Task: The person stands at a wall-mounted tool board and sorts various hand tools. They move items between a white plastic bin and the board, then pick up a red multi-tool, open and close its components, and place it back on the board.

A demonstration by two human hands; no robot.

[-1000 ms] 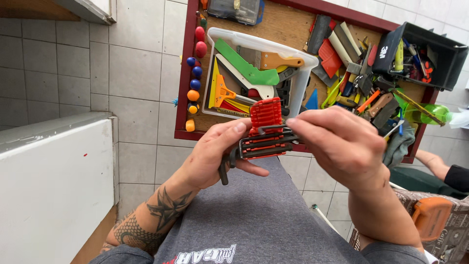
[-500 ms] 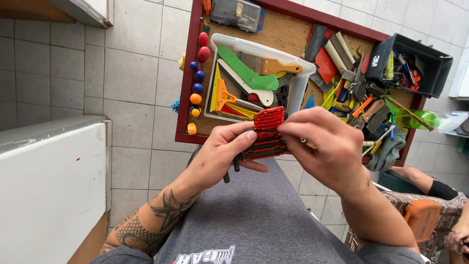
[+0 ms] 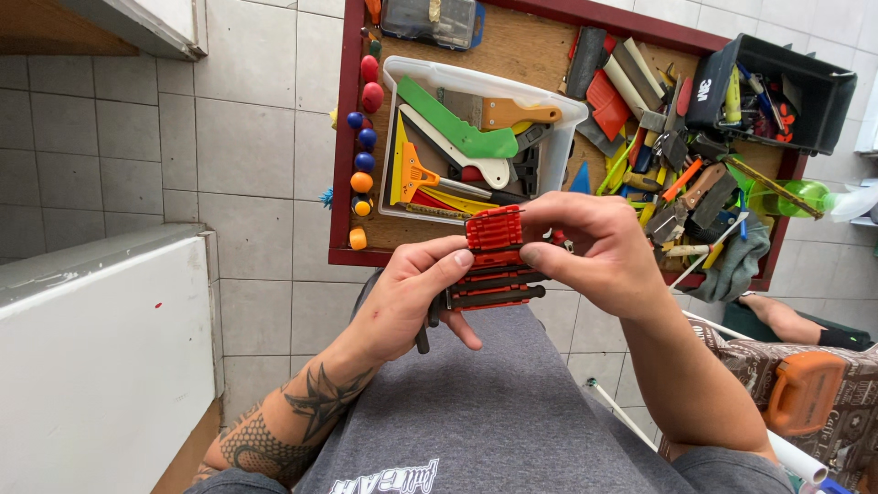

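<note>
Grey floor tiles [image 3: 265, 137] run under a red-rimmed wooden tool tray [image 3: 340, 137], beside a white cabinet [image 3: 101, 357].

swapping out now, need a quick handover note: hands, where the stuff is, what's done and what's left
Left hand: grips the red and black tool set from below, thumb on its red part.
Right hand: pinches the set's upper red block at its right end.
The set is held over the lap, in front of the wooden tray of tools on the tiled floor. A white tub of scrapers sits in the tray.
Done: set is in hand.
Left: cannot tell whether any piece is out yet.
</note>
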